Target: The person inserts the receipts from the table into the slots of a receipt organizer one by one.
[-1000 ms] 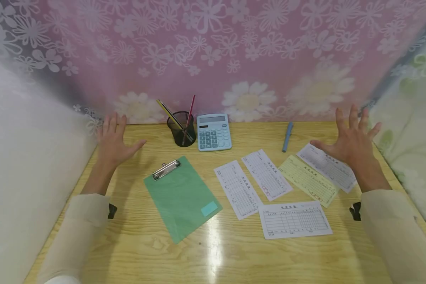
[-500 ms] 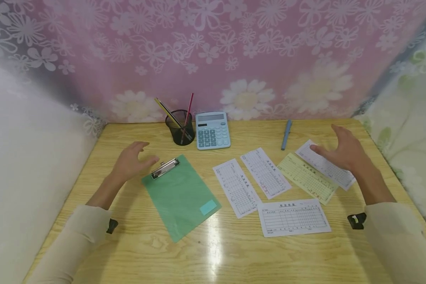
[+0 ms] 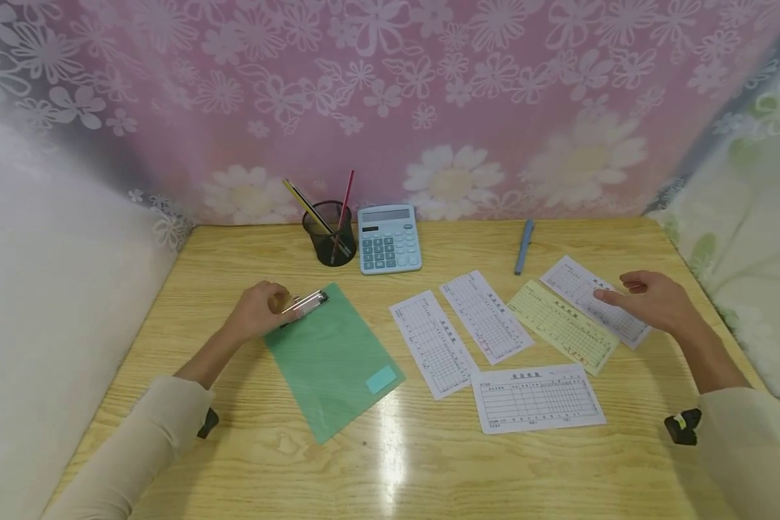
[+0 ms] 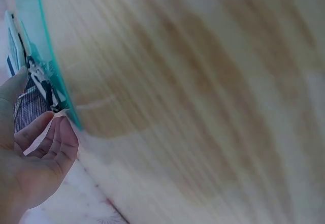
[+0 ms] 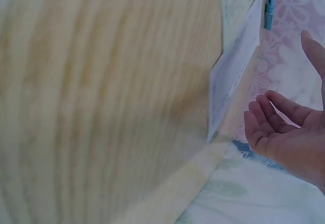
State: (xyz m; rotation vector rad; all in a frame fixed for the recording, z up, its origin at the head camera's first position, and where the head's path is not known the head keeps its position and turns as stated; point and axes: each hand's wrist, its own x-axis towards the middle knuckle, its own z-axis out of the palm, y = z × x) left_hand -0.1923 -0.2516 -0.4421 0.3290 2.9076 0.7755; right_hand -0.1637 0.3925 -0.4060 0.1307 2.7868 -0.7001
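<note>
A green clipboard (image 3: 338, 361) with a metal clip (image 3: 305, 307) lies tilted on the table. My left hand (image 3: 258, 310) is at its upper left corner, thumb over the clip's end. In the left wrist view the fingertips of my left hand (image 4: 45, 158) meet the board's corner, and a gap separates them from the thumb. My right hand (image 3: 656, 303), fingers loosely bent, hovers over the right end of a white printed slip (image 3: 578, 285). The right wrist view shows that hand (image 5: 289, 132) holding nothing, apart from the slip (image 5: 233, 76).
A yellow slip (image 3: 562, 325) and more white slips (image 3: 434, 343), (image 3: 486, 316), (image 3: 538, 399) lie across the wooden table (image 3: 286, 477). Behind them are a blue pen (image 3: 523, 248), a calculator (image 3: 390, 240) and a mesh pencil cup (image 3: 334, 242). Flowered cloth (image 3: 390, 87) hangs at the back.
Both raised hands have come down and toward me. My left hand has moved right to the clipboard's clip corner. My right hand has dropped over the white slip, its fingers more bent.
</note>
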